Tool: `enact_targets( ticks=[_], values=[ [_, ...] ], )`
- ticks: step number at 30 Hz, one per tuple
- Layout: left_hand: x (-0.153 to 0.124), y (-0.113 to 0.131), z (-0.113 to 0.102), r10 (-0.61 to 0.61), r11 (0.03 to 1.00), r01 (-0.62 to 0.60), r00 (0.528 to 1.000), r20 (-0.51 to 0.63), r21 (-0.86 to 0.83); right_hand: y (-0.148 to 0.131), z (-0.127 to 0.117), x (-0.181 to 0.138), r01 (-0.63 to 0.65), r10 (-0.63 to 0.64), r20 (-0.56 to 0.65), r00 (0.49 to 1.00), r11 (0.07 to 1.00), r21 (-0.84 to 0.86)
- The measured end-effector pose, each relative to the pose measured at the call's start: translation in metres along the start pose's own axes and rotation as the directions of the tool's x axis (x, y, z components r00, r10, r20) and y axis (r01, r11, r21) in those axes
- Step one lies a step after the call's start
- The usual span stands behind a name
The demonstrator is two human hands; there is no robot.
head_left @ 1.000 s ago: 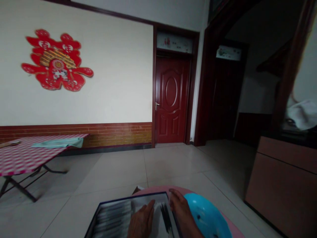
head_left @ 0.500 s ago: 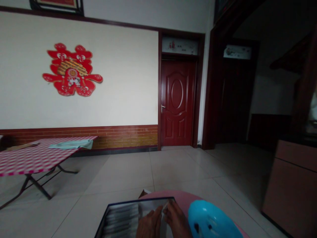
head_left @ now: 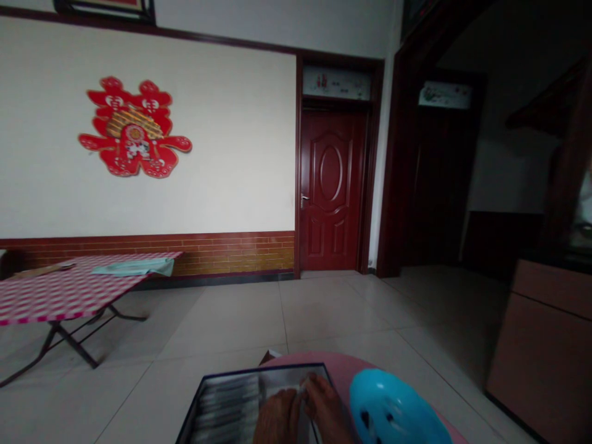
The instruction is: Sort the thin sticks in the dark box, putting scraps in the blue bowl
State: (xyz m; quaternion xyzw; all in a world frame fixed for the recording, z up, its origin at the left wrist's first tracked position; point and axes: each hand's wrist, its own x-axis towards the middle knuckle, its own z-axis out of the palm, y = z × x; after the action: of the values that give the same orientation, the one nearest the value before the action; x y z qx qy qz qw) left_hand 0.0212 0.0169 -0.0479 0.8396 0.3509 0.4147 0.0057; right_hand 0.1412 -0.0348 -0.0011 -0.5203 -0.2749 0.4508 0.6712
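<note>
Left hand (head_left: 277, 416), right hand (head_left: 326, 407) close together over shallow box (head_left: 240, 375), near far-right corner, probably for two-handed control; fingers bunched, can't tell if clamped.

A cream wall (head_left: 240, 135) carried a red cut-out ornament (head_left: 135, 132), and below it ran a brick-patterned band (head_left: 240, 256) in red and gold. Further right stood a dark red panelled door (head_left: 330, 191), shut, under a pale painted panel (head_left: 337, 84). Large tiles covered the floor (head_left: 222, 327). A folding table (head_left: 60, 299) in a checked cover stood at the left, a pale green cloth (head_left: 134, 267) across it — while the right side, with its dark archway (head_left: 391, 166) and brown cabinet (head_left: 541, 345), lay in dim light
</note>
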Motion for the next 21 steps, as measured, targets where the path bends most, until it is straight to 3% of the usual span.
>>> enact_targets(
  ticks=[4,8,16,21],
  values=[
    [-0.003,0.000,0.004,0.029,0.998,-0.021,0.993,-0.115,0.065,-0.008,0.003,-0.004,-0.028,0.029,-0.009,1.000,0.996,0.085],
    [-0.002,0.002,0.002,0.050,0.995,-0.039,0.992,-0.116,0.092,-0.012,0.004,-0.010,-0.048,0.051,-0.025,0.998,0.993,0.112],
    [0.004,0.008,-0.010,0.036,0.998,-0.041,0.996,0.076,0.056,-0.013,0.003,-0.017,-0.043,0.048,-0.036,0.998,0.990,0.131],
    [0.013,0.025,-0.029,-0.099,0.983,0.044,0.945,0.312,0.179,-0.012,0.001,-0.019,-0.038,0.042,-0.017,0.999,0.981,0.192]
  ],
)
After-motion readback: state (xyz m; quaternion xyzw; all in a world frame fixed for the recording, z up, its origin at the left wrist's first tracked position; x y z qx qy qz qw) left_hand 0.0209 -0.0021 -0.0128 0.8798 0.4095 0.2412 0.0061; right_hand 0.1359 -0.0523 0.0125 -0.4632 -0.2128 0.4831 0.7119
